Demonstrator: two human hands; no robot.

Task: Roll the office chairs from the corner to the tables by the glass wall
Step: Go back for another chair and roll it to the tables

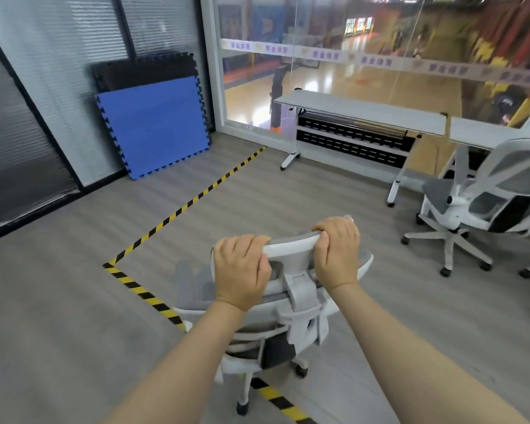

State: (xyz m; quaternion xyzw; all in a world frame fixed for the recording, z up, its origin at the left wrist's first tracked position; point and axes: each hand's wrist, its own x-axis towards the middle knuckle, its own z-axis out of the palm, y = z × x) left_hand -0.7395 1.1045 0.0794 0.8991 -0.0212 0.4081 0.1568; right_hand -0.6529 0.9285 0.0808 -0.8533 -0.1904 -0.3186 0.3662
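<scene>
Just short of the table (361, 110) by the glass wall (380, 41), an office chair (291, 301) stands over the striped floor tape (178, 212), its back turned to the person. The left hand (242, 270) and right hand (337, 252) are both curled tight around its headrest (291, 247), one at each end. The chair's seat faces the table, and the headrest bar runs crosswise between the hands; a second chair (487, 197) sits beside the table's right end.

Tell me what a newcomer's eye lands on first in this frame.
Two bare hands, left hand and right hand, each with a closed grip on the headrest of a white office chair at bottom centre. Next, yellow-black floor tape runs diagonally across the grey floor, and a blue foam mat leans against the left wall.
</scene>
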